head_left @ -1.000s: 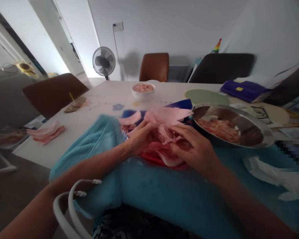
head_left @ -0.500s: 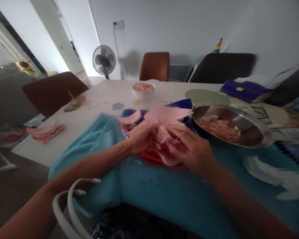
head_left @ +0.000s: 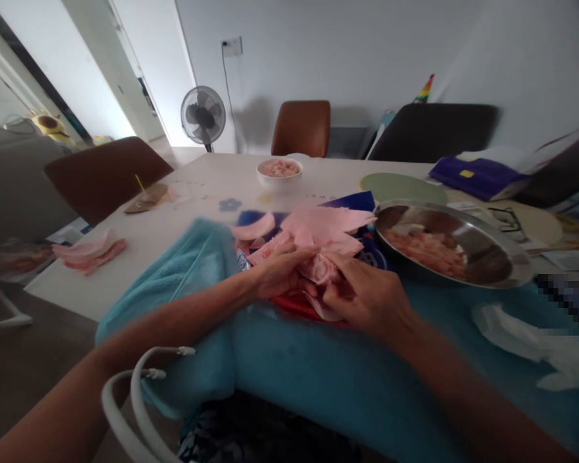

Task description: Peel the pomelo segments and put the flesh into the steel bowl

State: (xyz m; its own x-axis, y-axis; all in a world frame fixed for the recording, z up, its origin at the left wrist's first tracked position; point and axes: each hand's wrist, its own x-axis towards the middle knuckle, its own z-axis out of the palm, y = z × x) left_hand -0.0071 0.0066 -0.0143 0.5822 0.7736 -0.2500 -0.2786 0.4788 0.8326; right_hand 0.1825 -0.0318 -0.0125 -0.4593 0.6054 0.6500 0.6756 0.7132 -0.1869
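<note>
Between my two hands is a pale pink piece of raw meat [head_left: 322, 269], its lower side partly hidden by the fingers. My left hand [head_left: 282, 273] grips it from the left, thumb on top. From the right, my right hand [head_left: 361, 289] pinches its edge with bent fingers. Behind and under the hands lie several pale slabs of pork fat or skin [head_left: 318, 225], resting on a blue and red plastic wrapper [head_left: 350, 200]. A teal towel [head_left: 289, 360] spreads beneath, over the table edge and my lap.
A steel bowl [head_left: 502, 257] of meat pieces stands close on the right. Farther back are a white bowl [head_left: 278, 181] of meat, a green mat [head_left: 400, 186] and a purple tissue pack [head_left: 477, 179]. Meat strips [head_left: 89, 252] lie on the left table corner. White tissue [head_left: 525, 341] lies right.
My right hand's fingers have curled in from a flatter spread to a tighter pinch on the meat. My left hand stays on it. The whole view has shifted slightly.
</note>
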